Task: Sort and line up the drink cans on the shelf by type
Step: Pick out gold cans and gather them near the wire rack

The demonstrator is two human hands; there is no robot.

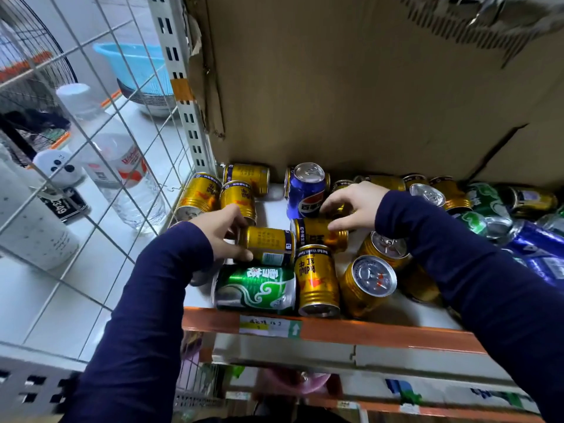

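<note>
Cardboard (pixel 351 87) backs the shelf (pixel 335 329), whose orange front lip lies nearer me than both hands. My left hand (pixel 224 232) grips a gold can (pixel 270 244) lying on its side, fingers wrapped round its end. My right hand (pixel 351 206) is curled over a second gold can (pixel 314 232), also on its side, just right of the first. A blue can (pixel 305 190) stands just beyond my right fingertips. A green can (pixel 254 290) lies flat on the near side of my left hand. Wire grid (pixel 91 148) stands left of my left hand.
</note>
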